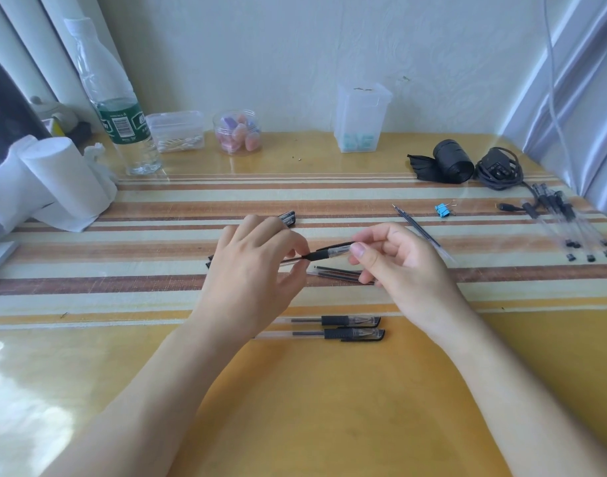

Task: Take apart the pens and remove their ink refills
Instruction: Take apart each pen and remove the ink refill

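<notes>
Both hands hold one clear pen with a black grip (pixel 324 253) just above the table's middle. My left hand (pixel 257 266) pinches its barrel end and my right hand (pixel 395 259) pinches its capped tip end. Two whole capped pens (pixel 350 328) lie side by side near me. Loose refills or barrels (pixel 340 274) lie under my hands, and black pen ends (pixel 288 216) stick out beyond my left hand. A single ink refill (pixel 415 226) lies to the right. Several emptied clear barrels with black parts (pixel 567 222) lie at the far right.
A blue binder clip (pixel 442 211), a black roll (pixel 451 161) and a coiled black cable (pixel 500 168) sit at the back right. A water bottle (pixel 117 108), white paper rolls (pixel 54 180), two plastic tubs and a tall clear box (pixel 362 115) line the back.
</notes>
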